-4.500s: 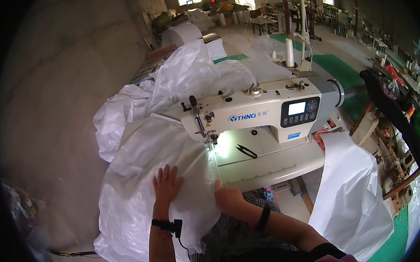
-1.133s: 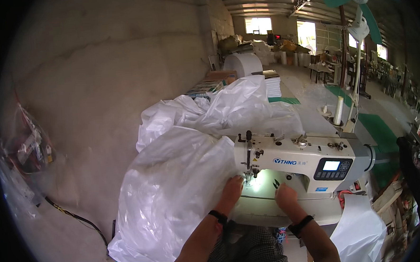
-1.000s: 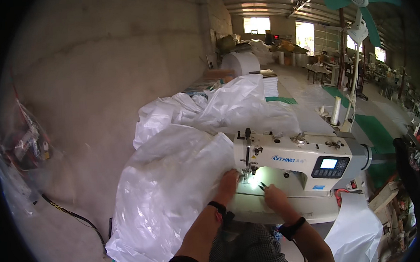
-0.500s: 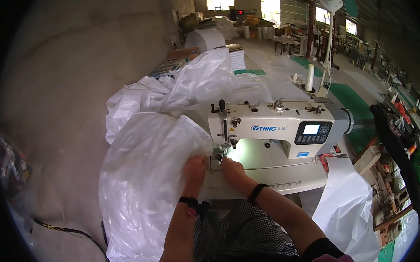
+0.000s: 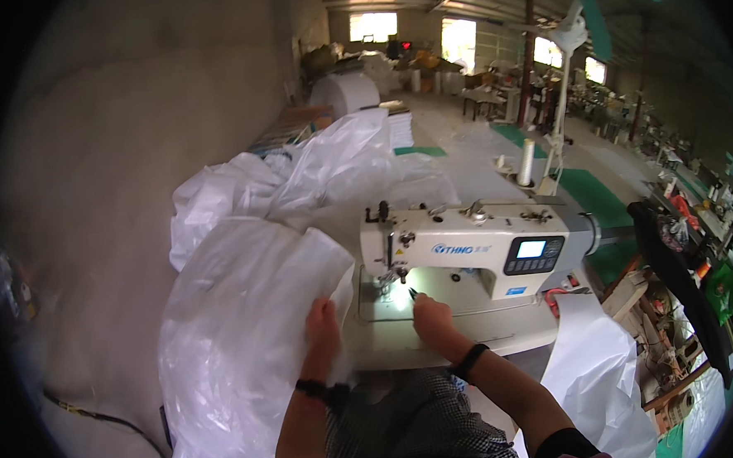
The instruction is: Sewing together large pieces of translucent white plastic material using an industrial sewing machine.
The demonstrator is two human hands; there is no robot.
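Sheet, seen in the head view: the big white sheet [image 5: 231,327] billows to the left of the sewing machine [image 5: 467,242], from the person's lap side up toward the needle [image 5: 384,286]; its right edge stands just short of the machine.
Left hand: this hand [image 5: 323,327] is on the sheet close to that edge, fingers pointing up and a bit blurred, so I can't tell how firmly it grips.
Right hand: closed round the dark snips [image 5: 413,294], this hand [image 5: 434,320] is over the pale desk [image 5: 389,336], well apart from the left one.
Snips: only the slim dark tips poke out, aimed up toward the bright patch beside the needle; the rest is hidden in the fist.
Handling: I'd say keep those tips clear of the sheet, since such thin stuff would likely nick easily, and pinch small with the blades rather than sweep them.
Slack: to my eye, the left hand does best holding the edge flat and gently taut, its bulk kept from dragging.
Sheet texture: shiny, thin and crinkled, puffed into a rounded hump with sharp glints along the folds.
Machine: smooth, hard and cream, a long boxy arm with a lit screen.
Thread: a tall white cone [image 5: 527,162] behind it.
Lap: small-checked cloth [image 5: 410,426], softly gathered.
Second sheet: a stiffer-looking, creased white piece [image 5: 597,350] hanging at the right.
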